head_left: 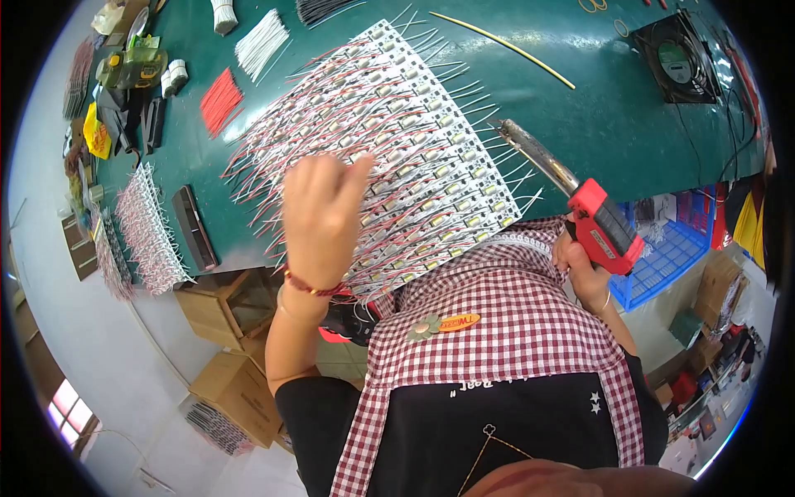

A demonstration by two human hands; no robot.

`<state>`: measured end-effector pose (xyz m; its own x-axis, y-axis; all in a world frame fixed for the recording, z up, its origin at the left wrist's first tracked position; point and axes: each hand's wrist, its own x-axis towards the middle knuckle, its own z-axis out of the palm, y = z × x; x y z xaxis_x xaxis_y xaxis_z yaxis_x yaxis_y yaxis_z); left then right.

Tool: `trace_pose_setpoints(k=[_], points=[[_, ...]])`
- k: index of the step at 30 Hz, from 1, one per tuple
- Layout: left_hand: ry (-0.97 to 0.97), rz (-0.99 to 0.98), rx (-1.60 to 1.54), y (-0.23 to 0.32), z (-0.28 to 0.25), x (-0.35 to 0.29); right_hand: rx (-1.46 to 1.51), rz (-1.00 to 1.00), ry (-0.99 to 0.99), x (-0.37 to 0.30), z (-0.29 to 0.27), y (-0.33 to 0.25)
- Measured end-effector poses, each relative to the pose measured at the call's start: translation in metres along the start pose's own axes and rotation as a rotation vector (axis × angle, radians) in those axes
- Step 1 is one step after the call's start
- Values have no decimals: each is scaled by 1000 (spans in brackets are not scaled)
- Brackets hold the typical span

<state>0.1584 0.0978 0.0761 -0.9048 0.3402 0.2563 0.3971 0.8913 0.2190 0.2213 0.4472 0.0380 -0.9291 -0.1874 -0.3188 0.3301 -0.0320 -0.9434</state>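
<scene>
A large white panel of small circuit boards (451, 153) lies slantwise on the green table, with many red, white and dark wires sticking out of it. Above its near left part is my left hand (323, 219), closed with the fingers curled in. Whatever those fingers may hold is hidden. My right hand (586, 269), at the table's near edge, is wrapped round the red and black handle of a soldering gun (602, 225). The gun's metal barrel points up and left, and its tip is close to the wires along the panel's right edge.
Bundles of red wires (221, 103) and white wires (262, 45) lie beyond the panel. A black fan (675, 60) stands far right, near a yellow rod (507, 48). Left are a dark bar (195, 228) and another wired panel (149, 224). A blue basket (662, 269) sits lower right.
</scene>
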Motion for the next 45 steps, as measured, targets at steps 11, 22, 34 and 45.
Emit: trace_pose_setpoints(k=[11,22,34,45], points=[[67,-181,-878,105,21,11,188,66,-110,40,56,-50],[7,-353,-1063,115,24,5,97,71,-167,49,61,-55],[10,-357,-1007,117,30,4,-330,-133,-87,38,54,-44],[-69,-374,-978,114,34,-1,-161,-74,-107,39,62,-44]])
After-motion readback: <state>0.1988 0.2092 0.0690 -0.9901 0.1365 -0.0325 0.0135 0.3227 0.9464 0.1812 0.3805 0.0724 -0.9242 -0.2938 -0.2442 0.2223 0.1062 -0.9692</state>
